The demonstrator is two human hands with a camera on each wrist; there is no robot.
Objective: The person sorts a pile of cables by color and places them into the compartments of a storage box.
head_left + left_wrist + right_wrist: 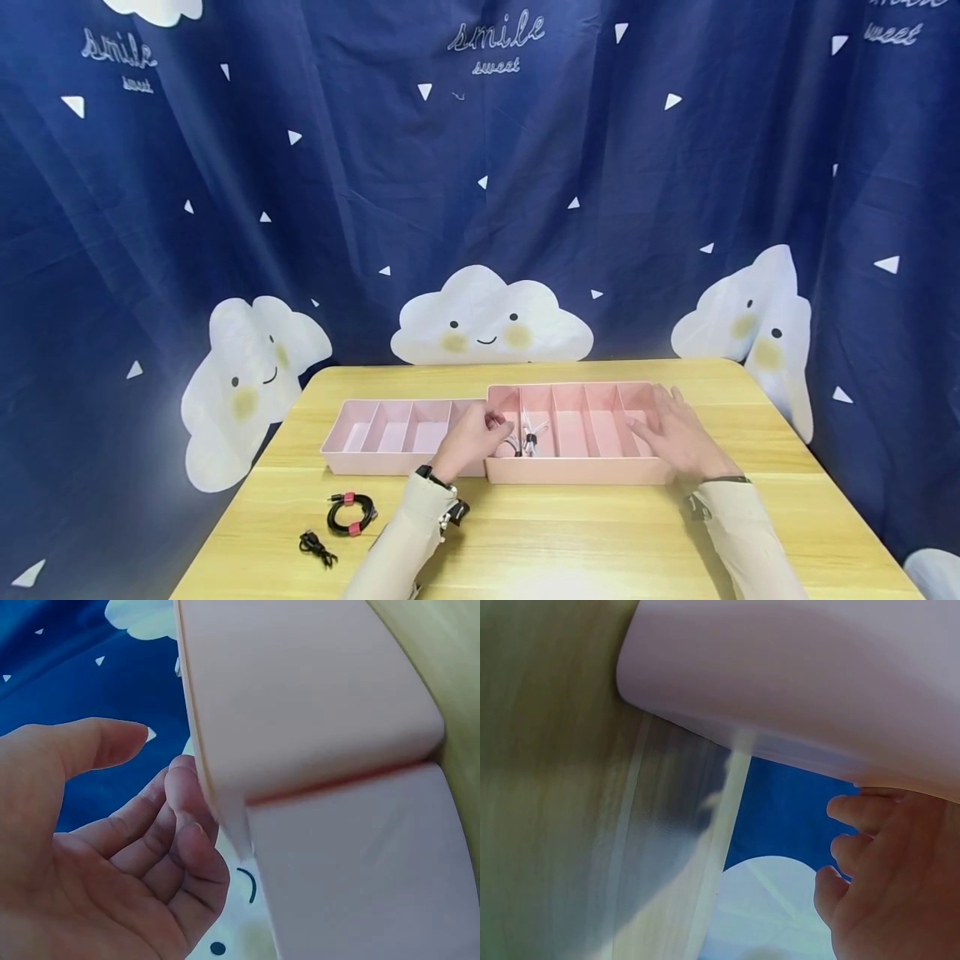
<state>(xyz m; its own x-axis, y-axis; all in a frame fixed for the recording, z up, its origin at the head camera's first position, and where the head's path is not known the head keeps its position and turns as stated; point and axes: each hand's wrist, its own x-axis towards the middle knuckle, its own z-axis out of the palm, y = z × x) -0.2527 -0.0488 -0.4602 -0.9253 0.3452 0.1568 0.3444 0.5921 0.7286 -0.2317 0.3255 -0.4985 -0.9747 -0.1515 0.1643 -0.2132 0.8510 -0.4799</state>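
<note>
A pink divided box (577, 471) stands on the table in the head view. My left hand (471, 435) is over its left end, fingers bent and thumb apart from them; the left wrist view shows the hand (135, 855) beside the box wall (300, 690) with nothing in its grasp. A white cable (530, 437) with a black tie lies in the second compartment from the left. Another cable (513, 442) shows partly in the leftmost one, below my left fingers. At the right end, my right hand (686, 437) rests with spread fingers outside the wall and its thumb over the rim.
A paler pink divided box (375, 463) adjoins on the left, its right part hidden by my left hand. Toward the table's left front lie a coiled black cable (331, 518) with red ties and a small black cable bundle (318, 547). A blue curtain (480, 225) hangs behind.
</note>
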